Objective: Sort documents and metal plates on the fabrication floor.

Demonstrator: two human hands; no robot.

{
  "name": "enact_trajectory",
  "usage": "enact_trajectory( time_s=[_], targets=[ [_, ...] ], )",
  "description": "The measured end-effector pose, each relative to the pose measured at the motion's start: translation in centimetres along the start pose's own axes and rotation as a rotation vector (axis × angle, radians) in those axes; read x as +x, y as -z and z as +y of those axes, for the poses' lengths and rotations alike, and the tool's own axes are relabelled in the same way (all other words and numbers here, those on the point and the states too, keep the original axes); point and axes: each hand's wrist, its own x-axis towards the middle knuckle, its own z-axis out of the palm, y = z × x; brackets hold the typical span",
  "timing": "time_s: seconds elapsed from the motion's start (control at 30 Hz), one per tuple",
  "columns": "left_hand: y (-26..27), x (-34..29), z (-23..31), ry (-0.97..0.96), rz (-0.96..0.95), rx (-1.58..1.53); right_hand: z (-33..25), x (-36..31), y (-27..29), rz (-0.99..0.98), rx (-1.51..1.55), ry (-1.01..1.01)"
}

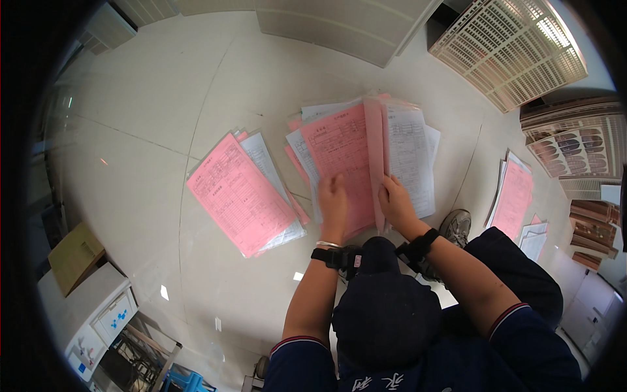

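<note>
I log: left hand [334,191], curled over pink form [339,140], grip I cannot tell; right hand [396,200], closed on lifted pink sheets [375,140]; paper pile [411,157] underneath, toward twelve o'clock; pink-topped stack [238,196], nine o'clock; farther stack [513,196], three o'clock.

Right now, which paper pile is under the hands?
The middle pile, its raised pink sheets in the right hand; the left pile and far-right piles lie apart.
</note>
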Motion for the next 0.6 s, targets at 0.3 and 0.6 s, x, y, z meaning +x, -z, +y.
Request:
enact_trajectory(
  time_s=[0.3,0.6],
  targets=[
    [1.9,0.7,-2.5,0.142,0.184,-0.145,0.2,0.1,0.6,0.005,0.054,0.000],
    [0.6,0.4,-2.1,0.074,0.106,-0.100,-0.7,0.1,0.9,-0.003,0.052,-0.008]
  ],
)
